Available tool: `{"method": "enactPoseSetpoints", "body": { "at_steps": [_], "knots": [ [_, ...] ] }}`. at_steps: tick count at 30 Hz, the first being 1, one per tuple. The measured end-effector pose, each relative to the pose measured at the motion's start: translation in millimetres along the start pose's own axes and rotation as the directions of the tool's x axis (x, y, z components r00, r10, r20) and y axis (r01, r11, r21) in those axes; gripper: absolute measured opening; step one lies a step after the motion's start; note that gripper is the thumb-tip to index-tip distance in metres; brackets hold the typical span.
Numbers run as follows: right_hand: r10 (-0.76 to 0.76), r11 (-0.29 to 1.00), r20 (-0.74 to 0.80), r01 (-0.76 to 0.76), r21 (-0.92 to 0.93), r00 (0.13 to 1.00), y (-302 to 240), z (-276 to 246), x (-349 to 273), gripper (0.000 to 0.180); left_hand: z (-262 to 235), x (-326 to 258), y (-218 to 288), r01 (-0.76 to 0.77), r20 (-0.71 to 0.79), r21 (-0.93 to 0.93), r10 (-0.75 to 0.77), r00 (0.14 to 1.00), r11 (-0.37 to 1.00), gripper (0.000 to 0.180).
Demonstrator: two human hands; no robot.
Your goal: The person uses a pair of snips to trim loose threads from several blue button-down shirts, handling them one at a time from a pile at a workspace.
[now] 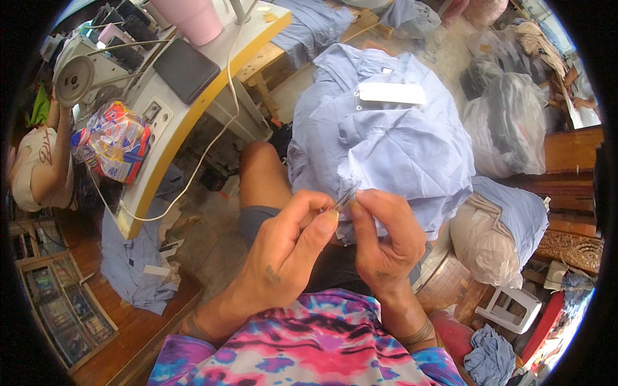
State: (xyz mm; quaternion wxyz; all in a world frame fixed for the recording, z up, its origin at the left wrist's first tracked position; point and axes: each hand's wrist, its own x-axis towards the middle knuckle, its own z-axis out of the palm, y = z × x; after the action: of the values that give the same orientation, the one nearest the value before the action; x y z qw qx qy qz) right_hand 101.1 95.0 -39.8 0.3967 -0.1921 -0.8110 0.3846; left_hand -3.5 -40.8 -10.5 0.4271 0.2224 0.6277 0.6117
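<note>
My left hand (290, 248) is closed, with thumb and forefinger pinching a thin shiny piece (346, 198) that looks like metal; its exact kind is too small to tell. Close against it, my right hand (388, 241) is also closed in a pinch, and what lies between those fingertips is partly hidden. Just beyond both sets of fingertips, a bunched pale edge rises from a light blue garment (405, 148). That garment lies in a large rounded heap in front of my lap. A blank-looking white tag (393, 94) rests on top of it.
At left, a sewing table (257, 48) carries a phone (187, 69), a pink cup (193, 19) and a colourful plastic packet (116, 141). A white cable (212, 145) hangs over its edge. Stuffed bags (505, 125) and a white stool (512, 309) are at right. Another person's arm (55, 161) shows far left.
</note>
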Motion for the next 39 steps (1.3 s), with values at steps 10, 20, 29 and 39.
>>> {"method": "enactPoseSetpoints", "body": {
  "at_steps": [10,20,29,39],
  "knots": [
    [-0.084,0.995,0.139,0.091,-0.048,0.987,3.9,2.0,3.9,0.019,5.4,12.4,-19.9,-0.054,-0.12,-0.078,0.044,0.992,0.995,0.026],
    [0.099,0.994,0.058,-0.102,0.043,0.993,2.7,0.1,0.9,0.011,-5.0,33.7,0.3,-0.094,-0.058,-0.132,0.087,0.995,0.987,0.023],
    [0.515,0.645,0.134,-0.486,0.59,0.847,-3.0,-0.9,-11.4,0.011,3.3,39.0,-9.6,0.057,0.033,-0.492,-0.047,0.998,0.869,0.014],
    [0.619,0.266,0.28,-0.531,0.804,0.734,-3.1,3.5,-6.6,0.016,18.6,40.5,-11.3,0.154,0.062,-0.761,-0.167,0.984,0.63,0.014]
  ]
}}
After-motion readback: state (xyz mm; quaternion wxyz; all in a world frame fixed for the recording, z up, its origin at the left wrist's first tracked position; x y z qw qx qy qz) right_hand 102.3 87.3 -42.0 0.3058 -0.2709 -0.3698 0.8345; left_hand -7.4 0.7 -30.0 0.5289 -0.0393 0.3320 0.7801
